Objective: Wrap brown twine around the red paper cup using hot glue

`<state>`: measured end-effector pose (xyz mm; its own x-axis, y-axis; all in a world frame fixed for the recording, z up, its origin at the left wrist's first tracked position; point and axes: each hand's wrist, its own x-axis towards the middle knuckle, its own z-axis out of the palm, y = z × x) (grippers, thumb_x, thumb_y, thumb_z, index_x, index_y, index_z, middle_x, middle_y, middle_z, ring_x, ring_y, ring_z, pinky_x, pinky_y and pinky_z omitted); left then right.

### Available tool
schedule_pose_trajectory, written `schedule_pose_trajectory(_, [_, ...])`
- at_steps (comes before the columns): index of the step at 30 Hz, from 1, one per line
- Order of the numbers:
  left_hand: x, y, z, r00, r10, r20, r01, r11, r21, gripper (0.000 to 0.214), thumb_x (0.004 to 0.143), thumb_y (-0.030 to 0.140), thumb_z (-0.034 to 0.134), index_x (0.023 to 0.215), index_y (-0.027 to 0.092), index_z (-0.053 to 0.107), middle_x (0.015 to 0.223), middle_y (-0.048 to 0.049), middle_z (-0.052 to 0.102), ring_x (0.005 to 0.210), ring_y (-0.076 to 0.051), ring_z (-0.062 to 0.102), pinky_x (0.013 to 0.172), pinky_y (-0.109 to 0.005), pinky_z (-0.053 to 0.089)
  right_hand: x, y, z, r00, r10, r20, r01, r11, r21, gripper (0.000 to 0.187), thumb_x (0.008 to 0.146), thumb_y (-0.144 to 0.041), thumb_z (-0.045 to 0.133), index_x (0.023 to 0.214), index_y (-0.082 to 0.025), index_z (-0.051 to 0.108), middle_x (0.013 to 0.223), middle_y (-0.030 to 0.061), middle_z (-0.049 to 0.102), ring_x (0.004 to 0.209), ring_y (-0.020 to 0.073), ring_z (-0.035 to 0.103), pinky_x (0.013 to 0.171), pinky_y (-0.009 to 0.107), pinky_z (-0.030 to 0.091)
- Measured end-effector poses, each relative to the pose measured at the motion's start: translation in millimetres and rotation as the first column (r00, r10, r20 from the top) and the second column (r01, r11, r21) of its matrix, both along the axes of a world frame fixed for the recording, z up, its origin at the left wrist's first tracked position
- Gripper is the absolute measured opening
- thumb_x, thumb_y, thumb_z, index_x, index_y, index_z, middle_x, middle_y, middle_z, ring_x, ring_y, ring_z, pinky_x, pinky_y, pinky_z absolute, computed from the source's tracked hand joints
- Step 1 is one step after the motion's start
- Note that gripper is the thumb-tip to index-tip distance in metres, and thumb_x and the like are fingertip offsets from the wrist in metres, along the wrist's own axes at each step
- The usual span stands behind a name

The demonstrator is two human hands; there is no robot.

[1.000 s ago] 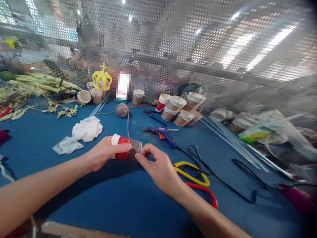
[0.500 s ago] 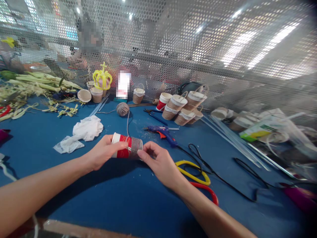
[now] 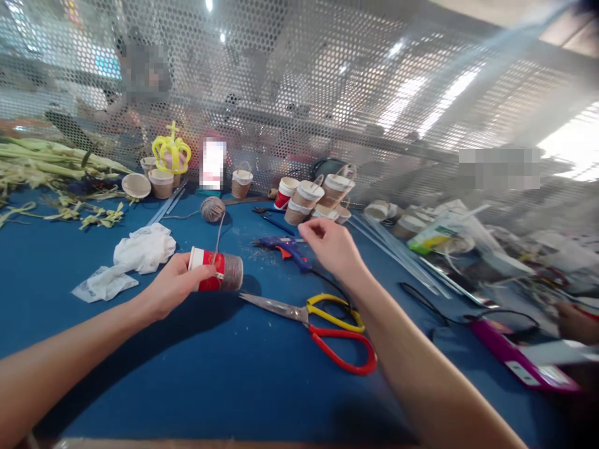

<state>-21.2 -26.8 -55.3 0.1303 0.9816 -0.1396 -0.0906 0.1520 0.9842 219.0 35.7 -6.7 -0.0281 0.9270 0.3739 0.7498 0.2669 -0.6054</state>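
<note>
My left hand (image 3: 171, 288) grips a red and white paper cup (image 3: 214, 272) lying on its side on the blue table (image 3: 224, 374). The cup's far half is wound with grey twine. A strand runs from the cup up to a twine ball (image 3: 213, 209). My right hand (image 3: 331, 244) hovers above the table with fingers loosely curled and nothing visible in them. It is just right of a blue glue gun (image 3: 284, 246). Scissors (image 3: 322, 318) with yellow and red handles lie between my arms.
Several twine-wrapped cups (image 3: 316, 196) stand by the perforated metal screen (image 3: 299, 93). A white crumpled cloth (image 3: 140, 249) lies to the left, palm leaves (image 3: 51, 165) at far left. Clear sticks (image 3: 397, 249), bags and a purple tool (image 3: 510, 349) crowd the right. Another person's hand (image 3: 573, 321) shows at the right edge.
My right hand let go of the cup's twine end and moved up and right toward the glue gun. The scissors it covered now show. The camera view shifted right.
</note>
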Motion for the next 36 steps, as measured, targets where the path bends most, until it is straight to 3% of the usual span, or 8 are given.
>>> schedule_pose_trajectory(4, [2,-3,0.1,0.998,-0.047,-0.042,0.049,0.998,0.030,0.016,0.065,0.027,0.061,0.071,0.012,0.061,0.062,0.0003,0.060,0.054,-0.009,0.048,0.052,-0.020,0.035,-22,-13,-2.6,0.971,0.240,0.016,-0.235,0.960,-0.150,0.023,0.077,-0.035,0.051,0.073,-0.016,0.064,0.067,0.0030,0.064,0.063,0.0153,0.057,0.060,0.028,0.043])
schedule_pose_trajectory(6, [4,-6,1.7,0.993,-0.094,-0.070,0.097,0.995,0.038,0.013,0.064,0.025,0.060,0.068,0.012,0.060,0.060,0.0013,0.058,0.053,-0.009,0.046,0.052,-0.019,0.035,-41,-24,-4.9,0.876,0.480,-0.043,-0.475,0.847,-0.239,0.030,0.082,-0.037,0.044,0.082,-0.016,0.065,0.082,0.0044,0.066,0.076,0.0161,0.059,0.068,0.028,0.044])
schedule_pose_trajectory(8, [6,-8,3.3,0.985,-0.144,-0.099,0.148,0.988,0.045,0.011,0.063,0.023,0.060,0.065,0.012,0.059,0.057,0.0020,0.056,0.053,-0.009,0.045,0.051,-0.019,0.034,-58,-31,-6.4,0.799,0.592,-0.109,-0.596,0.752,-0.283,0.035,0.085,-0.040,0.039,0.088,-0.016,0.064,0.089,0.0051,0.066,0.082,0.0164,0.058,0.073,0.029,0.044])
schedule_pose_trajectory(11, [7,-10,4.6,0.974,-0.193,-0.120,0.200,0.978,0.051,0.011,0.062,0.024,0.059,0.061,0.013,0.057,0.055,0.0027,0.053,0.051,-0.008,0.042,0.050,-0.019,0.033,-75,-32,-6.9,0.731,0.640,-0.238,-0.681,0.655,-0.328,0.046,0.087,-0.046,0.030,0.092,-0.015,0.062,0.093,0.0057,0.065,0.084,0.0158,0.058,0.072,0.027,0.044])
schedule_pose_trajectory(14, [6,-10,3.7,0.973,-0.189,-0.135,0.196,0.980,0.041,0.013,0.062,0.025,0.057,0.058,0.013,0.056,0.053,0.0030,0.051,0.049,-0.008,0.041,0.048,-0.019,0.031,-84,-30,-7.3,0.710,0.625,-0.324,-0.704,0.626,-0.336,0.051,0.087,-0.049,0.024,0.093,-0.015,0.062,0.094,0.0055,0.064,0.085,0.0150,0.058,0.073,0.025,0.044])
schedule_pose_trajectory(30, [12,-8,4.3,0.992,-0.072,0.100,0.083,0.990,-0.113,0.025,0.055,0.034,0.069,0.054,0.012,0.055,0.045,0.0040,0.051,0.040,-0.005,0.040,0.042,-0.018,0.027,-94,-35,-7.9,0.726,0.681,-0.090,-0.671,0.674,-0.310,0.047,0.089,-0.042,0.024,0.086,-0.016,0.063,0.091,0.0054,0.066,0.089,0.0173,0.058,0.075,0.028,0.043])
schedule_pose_trajectory(33, [11,-5,3.6,0.998,-0.008,0.066,0.017,0.992,-0.125,0.022,0.056,0.032,0.067,0.057,0.012,0.057,0.049,0.0030,0.055,0.043,-0.007,0.044,0.044,-0.018,0.031,-80,-22,-5.0,0.831,0.557,-0.014,-0.542,0.804,-0.245,0.038,0.088,-0.039,0.032,0.083,-0.017,0.063,0.085,0.0037,0.067,0.078,0.0150,0.061,0.067,0.026,0.045])
schedule_pose_trajectory(36, [7,-2,1.9,1.000,0.021,0.007,-0.020,0.998,-0.064,0.020,0.061,0.032,0.063,0.062,0.012,0.059,0.053,0.0022,0.057,0.048,-0.009,0.047,0.049,-0.019,0.033,-46,-3,-0.7,0.951,0.304,0.050,-0.288,0.936,-0.204,0.031,0.086,-0.035,0.035,0.082,-0.017,0.061,0.077,0.0053,0.067,0.060,0.0131,0.060,0.052,0.024,0.044])
